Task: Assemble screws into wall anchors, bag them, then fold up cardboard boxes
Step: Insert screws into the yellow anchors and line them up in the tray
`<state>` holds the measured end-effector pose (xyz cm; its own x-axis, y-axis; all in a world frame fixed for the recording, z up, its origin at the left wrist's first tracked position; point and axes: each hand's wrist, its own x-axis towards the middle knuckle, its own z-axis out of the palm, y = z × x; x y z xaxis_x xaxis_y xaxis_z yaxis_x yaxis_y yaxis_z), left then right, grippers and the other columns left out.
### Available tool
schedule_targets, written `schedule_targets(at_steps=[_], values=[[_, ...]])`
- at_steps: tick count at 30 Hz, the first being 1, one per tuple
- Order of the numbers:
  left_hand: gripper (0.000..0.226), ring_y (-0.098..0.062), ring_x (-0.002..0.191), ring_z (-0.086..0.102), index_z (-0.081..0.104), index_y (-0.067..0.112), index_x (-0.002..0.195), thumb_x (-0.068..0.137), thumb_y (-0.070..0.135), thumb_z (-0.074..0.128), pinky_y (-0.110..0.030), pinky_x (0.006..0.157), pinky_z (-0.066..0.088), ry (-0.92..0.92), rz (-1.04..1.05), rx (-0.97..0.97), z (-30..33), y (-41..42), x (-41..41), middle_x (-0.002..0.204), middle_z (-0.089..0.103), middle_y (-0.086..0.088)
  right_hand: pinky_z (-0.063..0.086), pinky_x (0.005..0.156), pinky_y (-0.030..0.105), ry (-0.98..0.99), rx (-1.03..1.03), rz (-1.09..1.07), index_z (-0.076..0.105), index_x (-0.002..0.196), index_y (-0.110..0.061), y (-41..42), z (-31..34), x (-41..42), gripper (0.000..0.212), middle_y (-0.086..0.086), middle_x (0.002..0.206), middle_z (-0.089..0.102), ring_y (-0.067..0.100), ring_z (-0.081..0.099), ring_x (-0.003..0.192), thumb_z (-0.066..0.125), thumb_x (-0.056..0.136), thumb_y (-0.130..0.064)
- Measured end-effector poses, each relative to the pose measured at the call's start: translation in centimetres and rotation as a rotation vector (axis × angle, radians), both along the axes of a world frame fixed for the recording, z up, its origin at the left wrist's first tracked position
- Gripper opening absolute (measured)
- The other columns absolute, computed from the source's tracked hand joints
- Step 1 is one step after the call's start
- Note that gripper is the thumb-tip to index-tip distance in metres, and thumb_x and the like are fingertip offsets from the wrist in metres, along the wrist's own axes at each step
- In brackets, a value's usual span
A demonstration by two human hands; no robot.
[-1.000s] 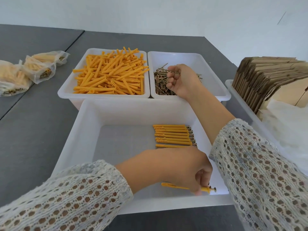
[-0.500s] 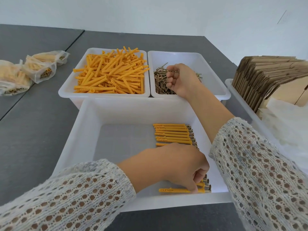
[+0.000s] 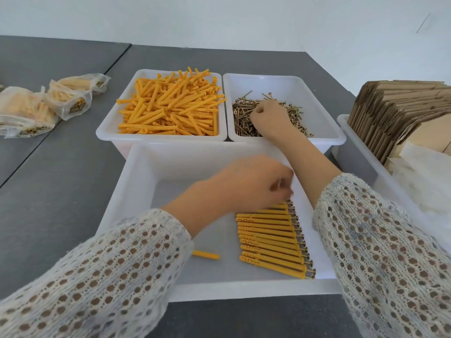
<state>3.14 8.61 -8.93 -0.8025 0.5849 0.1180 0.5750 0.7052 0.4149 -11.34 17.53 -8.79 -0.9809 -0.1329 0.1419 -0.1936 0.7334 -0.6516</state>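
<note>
Seen from the head camera, looking down at a grey counter (image 3: 61,181). Right hand (image 3: 267,120) reaching into a white bin (image 3: 327,123) of loose screws (image 3: 244,123), fingers curled down into the pile; cannot tell whether any screw is pinched. Just left of that hand, a second white bin (image 3: 107,132) heaped with orange wall anchors (image 3: 170,106). Nearer the body, left hand (image 3: 246,184) blurred, fingers loosely curled, holding nothing visible, hovering over a large white tray (image 3: 136,191). Directly below that hand, a neat row of assembled anchors (image 3: 271,242) with screw heads pointing right. One lone anchor (image 3: 206,255) beside the left sleeve. Far left of both hands, filled clear bags (image 3: 29,111). Far right, flat cardboard boxes (image 3: 400,111) standing on edge.
</note>
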Motion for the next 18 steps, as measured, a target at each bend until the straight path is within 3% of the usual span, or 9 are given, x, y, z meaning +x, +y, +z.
schedule_targets(at_steps=[2, 4, 6, 8, 12, 15, 18], values=[[0.015, 0.002, 0.061, 0.044, 0.056, 0.028, 0.083, 0.097, 0.033, 0.054, -0.028, 0.06, 0.038, 0.217, 0.157, 0.107, 0.9, -1.9, -1.0, 0.062, 0.047, 0.016, 0.03, 0.05, 0.028, -0.095, 0.24, 0.048, 0.04, 0.063, -0.014, 0.1, 0.1, 0.0, 0.026, 0.001, 0.058, 0.04, 0.018, 0.036, 0.054, 0.047, 0.088, -0.013], [0.015, -0.004, 0.063, 0.047, 0.056, 0.026, 0.084, 0.098, 0.029, 0.051, -0.032, 0.059, 0.045, 0.389, 0.316, 0.196, 1.4, -3.7, -1.9, 0.065, 0.05, 0.012, 0.038, 0.063, 0.03, -0.181, 0.431, 0.086, 0.052, 0.078, -0.01, -0.2, 0.1, 0.1, 0.018, 0.003, 0.072, 0.05, 0.024, 0.049, 0.07, 0.046, 0.092, -0.02], [0.013, -0.011, 0.077, 0.054, 0.061, 0.023, 0.091, 0.097, 0.025, 0.049, -0.037, 0.059, 0.048, 0.526, 0.458, 0.205, 1.4, -5.2, -2.7, 0.08, 0.058, 0.01, 0.044, 0.076, 0.036, -0.203, 0.472, 0.066, 0.053, 0.086, -0.009, -0.3, 0.1, 0.2, 0.025, 0.005, 0.083, 0.054, 0.028, 0.053, 0.085, 0.041, 0.095, -0.029], [0.016, -0.016, 0.095, 0.054, 0.063, 0.021, 0.102, 0.095, 0.022, 0.048, -0.036, 0.06, 0.048, 0.6, 0.601, 0.153, 1.1, -6.9, -3.7, 0.096, 0.061, 0.006, 0.047, 0.085, 0.041, -0.224, 0.447, 0.024, 0.048, 0.08, -0.012, -0.3, 0.2, 0.3, 0.025, 0.007, 0.088, 0.055, 0.03, 0.053, 0.089, 0.039, 0.094, -0.03], [0.029, -0.03, 0.117, 0.044, 0.059, 0.019, 0.12, 0.094, 0.027, 0.05, -0.042, 0.087, 0.039, 0.452, 0.876, -0.073, -0.1, -9.0, -4.8, 0.123, 0.052, -0.007, 0.046, 0.097, 0.048, -0.277, 0.464, 0.007, 0.049, 0.091, -0.011, -0.4, 0.7, 0.8, 0.02, 0.009, 0.101, 0.056, 0.03, 0.052, 0.094, 0.036, 0.088, -0.027], [0.033, -0.035, 0.127, 0.036, 0.065, 0.024, 0.12, 0.096, 0.036, 0.046, -0.047, 0.099, 0.033, 0.269, 0.969, -0.095, -0.3, -9.4, -5.0, 0.131, 0.049, -0.007, 0.041, 0.104, 0.05, -0.312, 0.512, -0.017, 0.055, 0.118, -0.012, -0.3, 0.9, 0.9, 0.044, 0.011, 0.123, 0.057, 0.034, 0.053, 0.113, 0.035, 0.087, -0.035], [0.038, -0.036, 0.134, 0.029, 0.063, 0.031, 0.128, 0.097, 0.039, 0.042, -0.05, 0.106, 0.03, 0.183, 0.958, -0.115, -0.2, -9.5, -5.1, 0.138, 0.048, -0.005, 0.035, 0.109, 0.052, -0.361, 0.526, -0.026, 0.045, 0.14, -0.014, -0.3, 0.9, 1.2, 0.065, 0.012, 0.143, 0.048, 0.036, 0.045, 0.129, 0.033, 0.086, -0.046]])
